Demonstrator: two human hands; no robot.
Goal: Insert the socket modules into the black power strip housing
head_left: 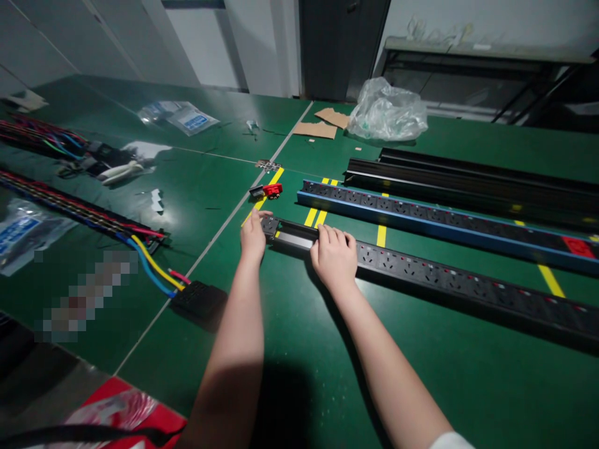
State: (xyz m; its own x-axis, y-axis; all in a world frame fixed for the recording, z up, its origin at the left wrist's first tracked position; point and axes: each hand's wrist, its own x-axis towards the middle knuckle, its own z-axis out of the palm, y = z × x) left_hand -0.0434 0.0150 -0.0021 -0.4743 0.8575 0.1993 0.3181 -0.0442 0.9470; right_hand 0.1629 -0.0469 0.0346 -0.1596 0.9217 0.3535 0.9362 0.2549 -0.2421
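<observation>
A long black power strip [435,274] with a row of socket modules lies across the green table in front of me. Toward its left end a stretch of the channel [294,240] shows no sockets. My left hand [253,238] closes around a single black socket module [269,226] at that left end. The fingers of my right hand [335,254] are curled over the strip, where the sockets begin. Just beyond my left hand sit red and black socket pieces [271,191]. Behind the black strip lies a blue-edged power strip [421,221].
Black rails [449,184] lie at the back right. To the left are wired socket rows [75,206] and a black block [199,304] with thick coloured wires. A clear plastic bag [388,112] and cardboard scraps [316,130] are farther back. Yellow tape marks [382,236] cross the table.
</observation>
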